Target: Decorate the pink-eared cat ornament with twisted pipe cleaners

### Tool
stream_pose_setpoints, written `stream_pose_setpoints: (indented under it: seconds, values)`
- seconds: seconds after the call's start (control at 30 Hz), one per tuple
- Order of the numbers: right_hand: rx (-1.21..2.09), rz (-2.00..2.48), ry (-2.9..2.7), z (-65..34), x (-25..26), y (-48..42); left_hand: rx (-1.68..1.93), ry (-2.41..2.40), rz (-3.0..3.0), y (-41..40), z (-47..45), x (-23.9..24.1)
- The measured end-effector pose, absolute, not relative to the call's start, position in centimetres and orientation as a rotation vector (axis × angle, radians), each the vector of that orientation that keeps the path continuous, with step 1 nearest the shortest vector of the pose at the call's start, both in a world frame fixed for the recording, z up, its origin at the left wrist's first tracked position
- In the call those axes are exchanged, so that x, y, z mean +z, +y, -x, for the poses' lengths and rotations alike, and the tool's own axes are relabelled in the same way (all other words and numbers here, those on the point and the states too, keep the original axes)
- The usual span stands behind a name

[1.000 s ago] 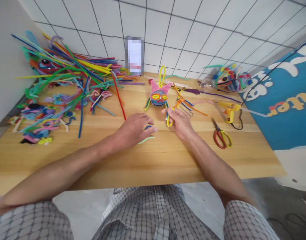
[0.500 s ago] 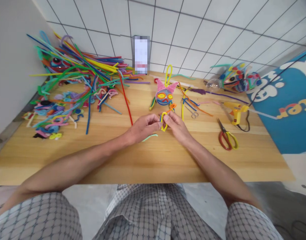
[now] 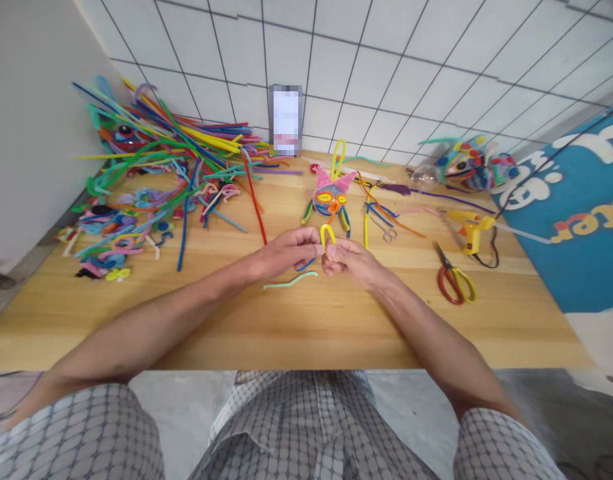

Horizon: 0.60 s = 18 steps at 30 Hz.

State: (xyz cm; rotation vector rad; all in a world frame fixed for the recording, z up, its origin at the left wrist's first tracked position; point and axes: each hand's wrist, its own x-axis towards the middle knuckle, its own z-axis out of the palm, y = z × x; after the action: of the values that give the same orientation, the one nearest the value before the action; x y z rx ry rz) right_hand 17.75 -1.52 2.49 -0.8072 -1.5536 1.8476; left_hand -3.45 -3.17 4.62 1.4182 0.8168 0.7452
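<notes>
A yellow pipe cleaner, bent into an arch, stands up between my two hands. My left hand is closed, its thumb and fingertips on the left end of the arch. My right hand pinches the other end. A blue pipe cleaner shows below my left fingertips; its other end is hidden. Orange pipe cleaner rises above the arch, in front of a mask-like figure with pink ears and yellow-orange eyes. A short mint-green piece lies on the table near my left hand.
Left, a large heap of coloured pipe cleaners covers the table. A phone leans on the tiled wall. Small scissors, large scissors, a yellow glue gun and a colourful figure stand or lie right.
The yellow loop has turned from a closed oval between my fingers to an upright arch. The orange piece now points upward over the figure. My right fingers have curled; the view has shifted slightly.
</notes>
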Motion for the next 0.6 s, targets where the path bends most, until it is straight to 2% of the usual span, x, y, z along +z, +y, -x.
stream_pose_setpoints:
  seconds: [0.13, 0.27, 0.6]
  values:
    - [1.921, 0.773, -1.567, -18.3, 2.3, -1.3, 0.718, 0.754, -1.371, -2.9, 3.6, 4.7]
    - [1.852, 0.761, -1.737, -18.5, 2.7, -1.1, 0.672, 0.708, -1.363, -2.5, 3.6, 4.5]
    - [1.423, 0.951, -1.889, -17.8, 2.7, -1.7, 0.452, 0.787, -1.636, -3.3, 3.5, 4.7]
